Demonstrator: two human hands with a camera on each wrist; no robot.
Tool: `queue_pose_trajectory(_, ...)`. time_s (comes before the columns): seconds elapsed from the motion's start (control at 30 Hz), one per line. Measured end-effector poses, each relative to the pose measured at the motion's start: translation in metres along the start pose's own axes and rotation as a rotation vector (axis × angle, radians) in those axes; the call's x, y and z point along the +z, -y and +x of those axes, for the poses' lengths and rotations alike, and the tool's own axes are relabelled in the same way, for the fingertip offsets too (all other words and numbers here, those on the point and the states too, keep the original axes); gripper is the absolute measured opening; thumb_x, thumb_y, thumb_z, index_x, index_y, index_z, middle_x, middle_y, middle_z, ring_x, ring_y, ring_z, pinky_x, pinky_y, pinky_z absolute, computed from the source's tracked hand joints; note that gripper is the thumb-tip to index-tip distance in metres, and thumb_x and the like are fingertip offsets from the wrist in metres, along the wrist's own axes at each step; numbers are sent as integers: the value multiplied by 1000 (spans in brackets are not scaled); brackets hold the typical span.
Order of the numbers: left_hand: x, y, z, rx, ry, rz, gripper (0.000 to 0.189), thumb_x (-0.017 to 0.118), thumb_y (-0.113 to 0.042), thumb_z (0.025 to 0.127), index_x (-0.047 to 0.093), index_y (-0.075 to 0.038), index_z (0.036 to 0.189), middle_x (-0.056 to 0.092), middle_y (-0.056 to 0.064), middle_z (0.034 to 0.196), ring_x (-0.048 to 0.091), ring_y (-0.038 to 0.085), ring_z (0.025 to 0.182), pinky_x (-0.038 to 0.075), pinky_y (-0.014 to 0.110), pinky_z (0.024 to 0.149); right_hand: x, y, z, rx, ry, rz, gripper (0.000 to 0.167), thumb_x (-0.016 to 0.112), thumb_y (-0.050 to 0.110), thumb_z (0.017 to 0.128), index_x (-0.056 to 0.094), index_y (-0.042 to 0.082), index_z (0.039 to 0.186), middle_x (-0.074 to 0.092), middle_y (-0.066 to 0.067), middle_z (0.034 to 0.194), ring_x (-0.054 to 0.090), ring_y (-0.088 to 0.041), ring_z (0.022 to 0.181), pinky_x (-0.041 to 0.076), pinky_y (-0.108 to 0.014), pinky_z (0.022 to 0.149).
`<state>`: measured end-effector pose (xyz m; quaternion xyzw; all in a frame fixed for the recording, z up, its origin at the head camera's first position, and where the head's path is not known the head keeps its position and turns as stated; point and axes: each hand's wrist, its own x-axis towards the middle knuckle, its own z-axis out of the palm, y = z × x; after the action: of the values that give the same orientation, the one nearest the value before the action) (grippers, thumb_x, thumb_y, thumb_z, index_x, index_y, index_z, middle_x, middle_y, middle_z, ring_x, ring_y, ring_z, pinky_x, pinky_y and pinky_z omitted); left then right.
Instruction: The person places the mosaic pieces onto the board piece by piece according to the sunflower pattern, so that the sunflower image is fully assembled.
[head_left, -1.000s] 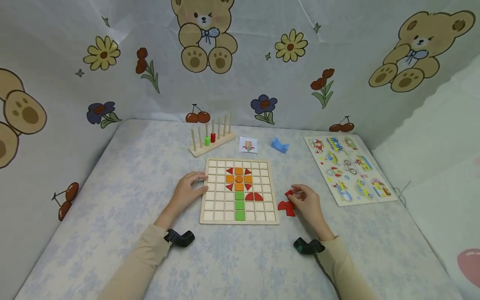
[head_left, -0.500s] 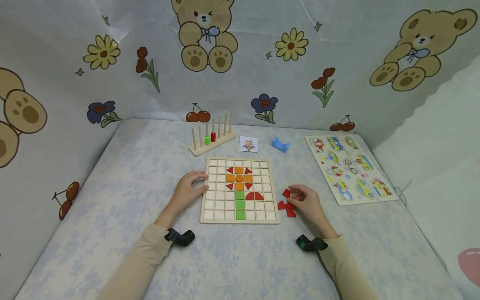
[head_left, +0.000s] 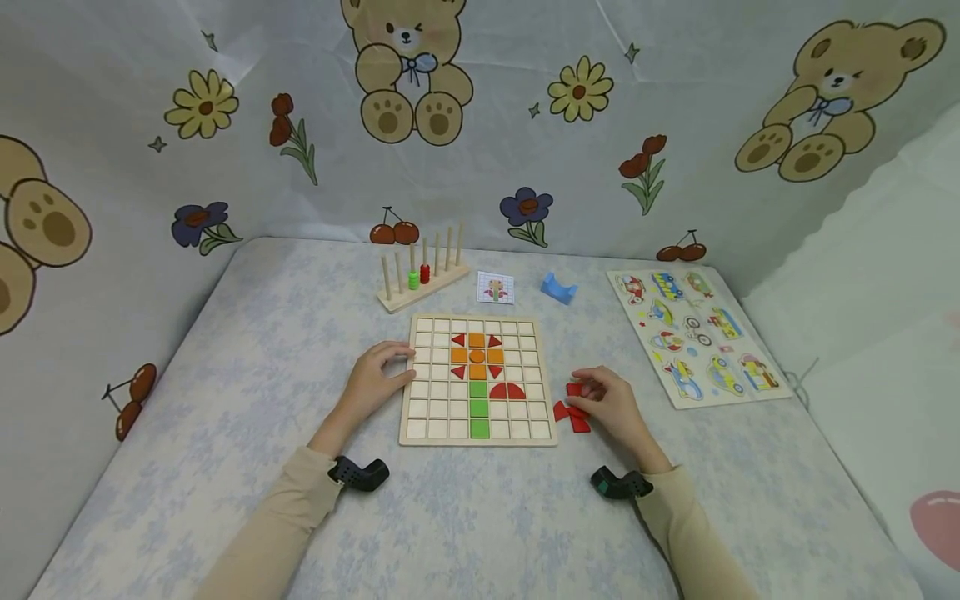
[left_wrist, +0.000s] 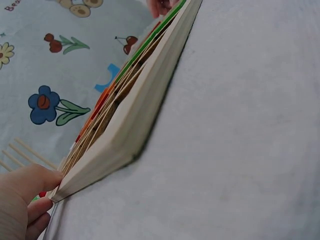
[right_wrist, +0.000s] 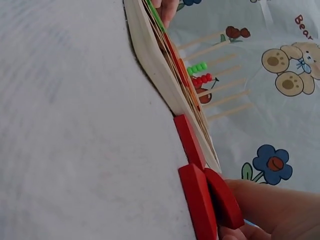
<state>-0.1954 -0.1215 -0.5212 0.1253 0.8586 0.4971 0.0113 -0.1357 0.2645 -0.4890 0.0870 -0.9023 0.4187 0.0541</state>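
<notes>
My left hand (head_left: 371,379) touches the left edge of a wooden grid board (head_left: 438,408), thumb and fingers apart along its side. Orange, red and green flat pieces fill some cells, among them two red quarter-round pieces (head_left: 517,391) side by side. To the right of the board, my right hand (head_left: 613,407) pinches a red piece (right_wrist: 225,200) with a curved edge, partly hidden by the fingers. Other red pieces (head_left: 580,424) lie close together under and beside these fingertips. In the right wrist view a red block (right_wrist: 197,200) stands beside the curved one.
Behind the board are a peg stand (head_left: 423,289) with green and red beads, a small pattern card (head_left: 496,288) and a blue curved piece (head_left: 558,288). At the right lies a picture puzzle board (head_left: 693,337). A printed cloth hangs behind the table.
The red piece at my right fingertips has turned from tilted to nearly square with the board. The red pieces below it have shifted slightly. My left hand stays at the board's edge.
</notes>
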Motion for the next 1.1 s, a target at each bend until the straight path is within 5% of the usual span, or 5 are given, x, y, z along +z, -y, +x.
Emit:
queue_pose_trajectory(0.37, 0, 0, 1, 8, -2, 3, 31, 69, -23, 87, 66, -11, 116, 56, 8, 134, 46, 27, 131, 39, 46, 110, 5, -16, 1, 27, -17, -52, 40, 77, 10, 79, 65, 3, 117, 68, -15, 103, 61, -25, 88, 48, -18, 72)
queue_pose_trajectory(0.53, 0, -1, 1, 18, -9, 6, 31, 70, -21, 87, 66, -10, 116, 56, 9, 134, 46, 28, 131, 40, 47, 110, 14, 7, 4, 16, 9, -7, 39, 78, 8, 77, 66, 3, 114, 67, -14, 101, 59, -24, 89, 50, -25, 74)
queue_pose_trajectory(0.83, 0, 0, 0, 19, -4, 0, 32, 70, -23, 87, 66, -11, 117, 56, 9, 134, 47, 28, 130, 39, 47, 110, 60, 56, 13, -137, 282, 57, 34, 77, 10, 79, 69, 5, 112, 70, -10, 106, 60, -22, 91, 52, -26, 76)
queue_pose_trajectory(1.1, -1, 0, 1, 20, -9, 0, 31, 70, -21, 87, 67, -9, 116, 57, 9, 133, 48, 27, 130, 40, 46, 110, 72, 60, 15, -157, 284, 101, 33, 72, 1, 80, 67, 2, 113, 69, -11, 104, 62, -23, 91, 52, -24, 77)
